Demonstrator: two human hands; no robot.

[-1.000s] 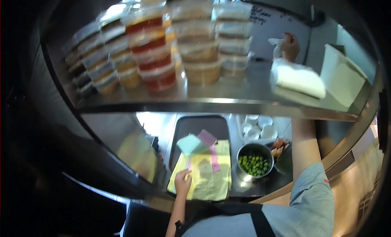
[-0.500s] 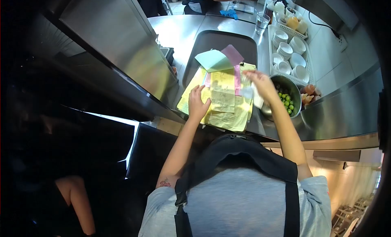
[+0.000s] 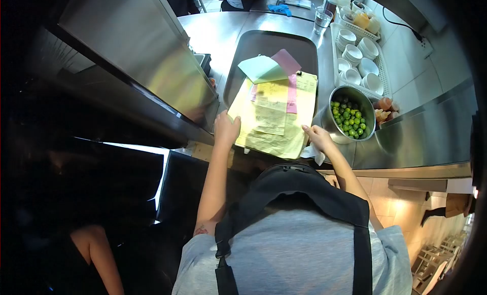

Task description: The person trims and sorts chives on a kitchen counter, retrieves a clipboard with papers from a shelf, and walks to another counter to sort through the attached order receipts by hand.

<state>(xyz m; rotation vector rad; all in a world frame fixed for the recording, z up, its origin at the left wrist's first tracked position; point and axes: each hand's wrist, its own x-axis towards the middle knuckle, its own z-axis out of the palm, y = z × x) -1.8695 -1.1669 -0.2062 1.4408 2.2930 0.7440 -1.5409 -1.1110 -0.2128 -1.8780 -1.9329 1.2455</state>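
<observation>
Yellow papers (image 3: 299, 138) with handwriting lie in a stack over the near part of a dark tray (image 3: 309, 46). My left hand (image 3: 226, 128) grips the left edge of the stack. At the stack's lower right edge, my right hand (image 3: 318, 138) pinches the papers, and a white tissue (image 3: 313, 154) hangs just below that hand. A light green sheet (image 3: 261, 69), a mauve sheet (image 3: 286, 62) and a pink strip (image 3: 291, 95) rest on top. Right of the papers stands a metal pot (image 3: 374, 112) of small green fruits (image 3: 348, 120).
White cups (image 3: 352, 54) fill a white basket (image 3: 385, 74) at the back right. A glass (image 3: 322, 20) stands beside it. Blue cloth or gloves (image 3: 280, 10) lie at the far side, near another person (image 3: 236, 1). A metal panel (image 3: 137, 51) rises at left.
The view has dropped from the shelf of stacked tubs to the counter. My right hand came down from that shelf with the white tissue to the papers' edge. My left hand moved to their left edge.
</observation>
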